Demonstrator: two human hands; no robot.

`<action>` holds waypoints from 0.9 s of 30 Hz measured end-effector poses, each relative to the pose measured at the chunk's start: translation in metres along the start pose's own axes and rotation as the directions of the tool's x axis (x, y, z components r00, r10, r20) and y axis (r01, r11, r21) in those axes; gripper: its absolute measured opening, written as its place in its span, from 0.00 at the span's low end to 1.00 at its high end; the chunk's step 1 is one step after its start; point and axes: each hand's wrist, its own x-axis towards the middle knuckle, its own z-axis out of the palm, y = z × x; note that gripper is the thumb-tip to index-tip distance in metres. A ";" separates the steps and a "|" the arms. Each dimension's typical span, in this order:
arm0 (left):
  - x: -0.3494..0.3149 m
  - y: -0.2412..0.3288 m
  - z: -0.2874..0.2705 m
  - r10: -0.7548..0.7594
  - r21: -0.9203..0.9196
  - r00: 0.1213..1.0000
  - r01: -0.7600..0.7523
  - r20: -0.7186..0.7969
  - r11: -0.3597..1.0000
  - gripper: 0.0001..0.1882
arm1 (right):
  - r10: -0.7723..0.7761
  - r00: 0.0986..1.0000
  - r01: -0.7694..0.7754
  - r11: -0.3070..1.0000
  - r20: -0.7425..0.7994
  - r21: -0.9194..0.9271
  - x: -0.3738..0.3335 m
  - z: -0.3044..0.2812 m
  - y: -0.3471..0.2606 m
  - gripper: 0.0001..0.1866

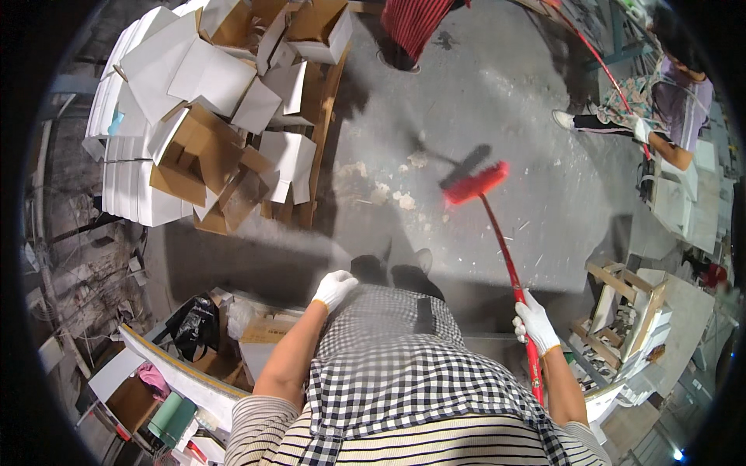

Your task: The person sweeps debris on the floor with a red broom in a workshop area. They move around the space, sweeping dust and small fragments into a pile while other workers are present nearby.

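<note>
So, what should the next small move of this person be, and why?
Probably bring the white-gloved left hand to the long red broom handle: only the white-gloved right hand grips it, and pale patches show on the grey floor.

Grey floor (559,186) — scattered white flecks (522,226)

Red broom (509,262) in right hand (535,321)

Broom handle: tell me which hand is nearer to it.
Right. The right hand grips the broom handle; the left hand is off to its left, not touching it.
</note>
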 end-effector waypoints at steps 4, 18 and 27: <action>-0.013 0.004 0.004 -0.069 -0.022 0.997 0.069 0.022 0.997 0.14 | -0.049 0.963 0.060 0.998 0.266 -0.034 0.000 0.059 -0.026 0.31; -0.065 0.020 0.086 -0.143 -0.038 0.979 0.138 -0.145 0.990 0.15 | -0.088 0.848 0.184 0.974 0.523 -0.135 0.091 -0.005 0.052 0.26; -0.036 0.051 0.179 0.023 0.155 0.997 -0.011 -0.076 0.988 0.19 | 0.050 0.998 -0.042 0.984 0.043 -0.172 0.062 -0.254 0.172 0.32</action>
